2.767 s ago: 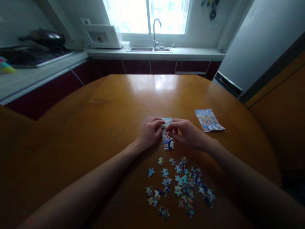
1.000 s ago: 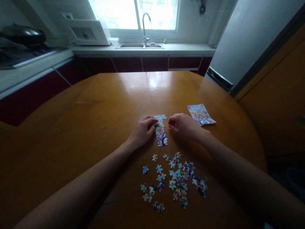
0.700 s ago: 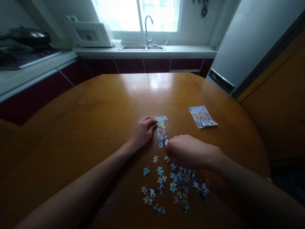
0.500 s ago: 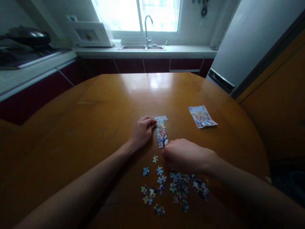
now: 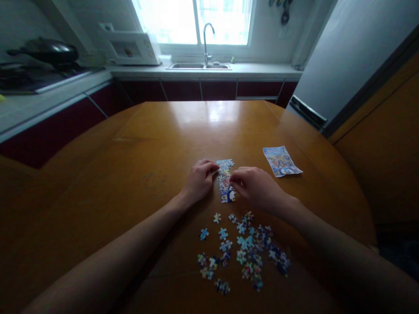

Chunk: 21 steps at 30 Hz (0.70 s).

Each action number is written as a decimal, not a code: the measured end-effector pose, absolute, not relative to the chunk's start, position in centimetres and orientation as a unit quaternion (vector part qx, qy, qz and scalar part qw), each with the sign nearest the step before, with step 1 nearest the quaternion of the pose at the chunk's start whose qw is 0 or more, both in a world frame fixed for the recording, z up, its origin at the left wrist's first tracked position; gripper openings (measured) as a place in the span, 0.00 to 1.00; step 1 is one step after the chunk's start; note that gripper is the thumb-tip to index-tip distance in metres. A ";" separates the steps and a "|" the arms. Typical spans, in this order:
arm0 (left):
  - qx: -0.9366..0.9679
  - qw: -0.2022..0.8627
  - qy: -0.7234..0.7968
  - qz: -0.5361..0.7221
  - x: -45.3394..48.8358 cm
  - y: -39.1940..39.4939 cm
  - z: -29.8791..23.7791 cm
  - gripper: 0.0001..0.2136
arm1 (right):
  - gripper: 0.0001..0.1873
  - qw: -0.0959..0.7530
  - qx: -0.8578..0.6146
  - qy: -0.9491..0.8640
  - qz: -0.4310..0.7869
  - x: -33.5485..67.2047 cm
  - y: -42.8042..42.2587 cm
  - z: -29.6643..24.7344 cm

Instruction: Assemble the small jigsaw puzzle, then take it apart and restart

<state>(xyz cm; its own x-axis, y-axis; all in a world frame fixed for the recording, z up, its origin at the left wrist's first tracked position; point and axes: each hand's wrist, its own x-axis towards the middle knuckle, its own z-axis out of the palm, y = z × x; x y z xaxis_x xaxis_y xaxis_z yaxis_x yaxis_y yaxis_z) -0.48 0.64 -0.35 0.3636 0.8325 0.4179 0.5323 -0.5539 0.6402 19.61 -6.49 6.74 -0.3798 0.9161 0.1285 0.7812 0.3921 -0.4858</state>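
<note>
A narrow strip of joined jigsaw pieces (image 5: 225,185) lies on the round wooden table (image 5: 157,148). My left hand (image 5: 198,181) rests curled against the strip's left edge, fingertips on its top corner. My right hand (image 5: 253,187) is at the strip's right edge with its fingers pinched together; whatever they hold is too small to make out. Several loose puzzle pieces (image 5: 244,250) are scattered on the table just in front of both hands.
A printed picture card (image 5: 280,161) lies on the table to the right. Behind the table run a counter with a sink and tap (image 5: 207,48), a microwave (image 5: 131,47) and a dark pan (image 5: 49,50). A grey fridge (image 5: 340,56) stands at the right.
My right hand dipped down to the loose pieces, then came back up to the right edge of the joined strip. My left hand stayed on the strip.
</note>
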 end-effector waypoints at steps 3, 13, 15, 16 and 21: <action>0.800 0.204 0.426 0.369 -0.5 0.6 -0.4 0.12 | 0.07 0.234 -0.546 -0.780 0.195 20.1 -6.6 5.9; 0.803 0.197 0.435 0.358 -0.4 0.5 -0.3 0.09 | 0.07 0.197 -0.518 -0.826 0.106 21.1 -7.4 5.2; 0.802 0.194 0.437 0.358 -0.4 0.5 -0.2 0.09 | 0.06 0.178 -0.431 -0.873 0.140 20.6 -7.9 5.2; 0.802 0.193 0.438 0.357 -0.4 0.4 -0.1 0.09 | 0.06 0.164 -0.385 -0.894 0.162 20.2 -8.3 5.2; 0.801 0.193 0.441 0.356 -0.3 0.2 0.0 0.10 | 0.03 0.094 -0.258 -0.934 0.229 18.5 -10.0 4.8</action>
<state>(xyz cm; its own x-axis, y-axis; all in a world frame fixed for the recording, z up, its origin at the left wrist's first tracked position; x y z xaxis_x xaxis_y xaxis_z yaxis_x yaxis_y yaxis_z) -0.31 0.22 0.03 0.3572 0.8442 0.3996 0.5699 -0.5360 0.6229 18.47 -10.01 4.77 -0.8492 0.5249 0.0574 0.4386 0.7617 -0.4770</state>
